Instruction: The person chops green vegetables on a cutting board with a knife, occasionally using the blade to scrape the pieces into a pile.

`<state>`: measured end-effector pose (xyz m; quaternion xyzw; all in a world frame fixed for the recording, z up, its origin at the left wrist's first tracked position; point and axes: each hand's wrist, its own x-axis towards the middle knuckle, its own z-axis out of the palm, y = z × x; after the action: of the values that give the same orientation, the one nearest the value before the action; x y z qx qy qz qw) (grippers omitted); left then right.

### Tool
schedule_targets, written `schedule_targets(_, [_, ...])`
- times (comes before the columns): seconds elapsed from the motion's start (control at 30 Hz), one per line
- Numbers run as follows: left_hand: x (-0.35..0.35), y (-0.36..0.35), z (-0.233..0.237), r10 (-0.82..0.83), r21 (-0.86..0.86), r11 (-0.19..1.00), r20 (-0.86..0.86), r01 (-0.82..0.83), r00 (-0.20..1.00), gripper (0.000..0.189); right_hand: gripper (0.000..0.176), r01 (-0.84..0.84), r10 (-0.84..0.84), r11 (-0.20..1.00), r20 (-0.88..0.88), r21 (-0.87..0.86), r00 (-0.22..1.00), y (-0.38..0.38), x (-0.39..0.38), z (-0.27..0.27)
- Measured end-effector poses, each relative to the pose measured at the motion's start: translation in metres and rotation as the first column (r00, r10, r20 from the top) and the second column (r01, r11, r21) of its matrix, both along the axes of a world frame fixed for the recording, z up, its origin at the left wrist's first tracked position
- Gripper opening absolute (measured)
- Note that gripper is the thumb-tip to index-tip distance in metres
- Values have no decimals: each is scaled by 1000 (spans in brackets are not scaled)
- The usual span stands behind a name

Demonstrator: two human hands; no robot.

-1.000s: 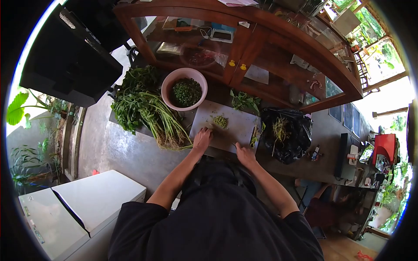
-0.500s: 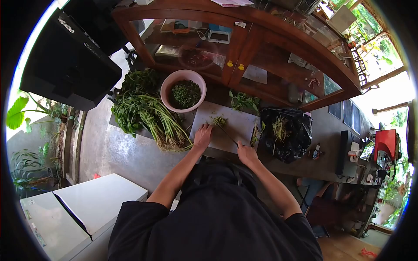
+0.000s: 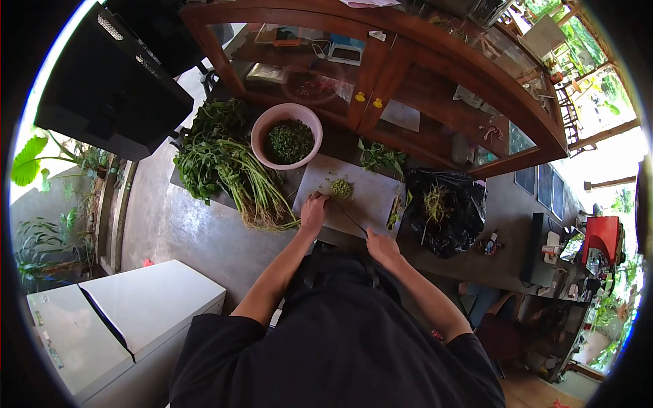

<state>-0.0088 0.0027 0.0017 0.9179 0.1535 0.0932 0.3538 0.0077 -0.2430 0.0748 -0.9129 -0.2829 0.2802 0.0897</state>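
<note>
My right hand [image 3: 383,247] grips a knife [image 3: 350,217] whose blade lies across the white cutting board [image 3: 373,193], pointing toward my left hand. My left hand [image 3: 313,210] rests on the board's left edge with its fingers curled, beside the blade tip; I cannot tell if it pins any stems. A small heap of chopped greens [image 3: 341,187] sits on the board just beyond both hands. A pink bowl [image 3: 262,133] holding chopped greens stands behind the board to the left.
A big bunch of leafy stems [image 3: 228,166] lies left of the board. A black bag [image 3: 445,211] with trimmings sits to the right, loose leaves [image 3: 381,156] behind. A glass-fronted wooden cabinet [image 3: 381,75] backs the counter. A white appliance [image 3: 115,319] stands lower left.
The knife blade has come down onto the board near my left hand, which slid slightly up and left. My right hand shifted a little toward me.
</note>
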Motion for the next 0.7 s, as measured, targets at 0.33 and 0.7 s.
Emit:
schedule_targets(0.33, [-1, -1, -11, 15, 0, 1000, 40, -15, 999, 17, 28, -16, 16, 1000, 1, 13, 1000, 0, 1, -18])
schedule_targets(0.7, [1, -3, -7, 36, -21, 999, 70, -35, 997, 13, 42, 40, -38, 999, -126, 18, 991, 28, 11, -47])
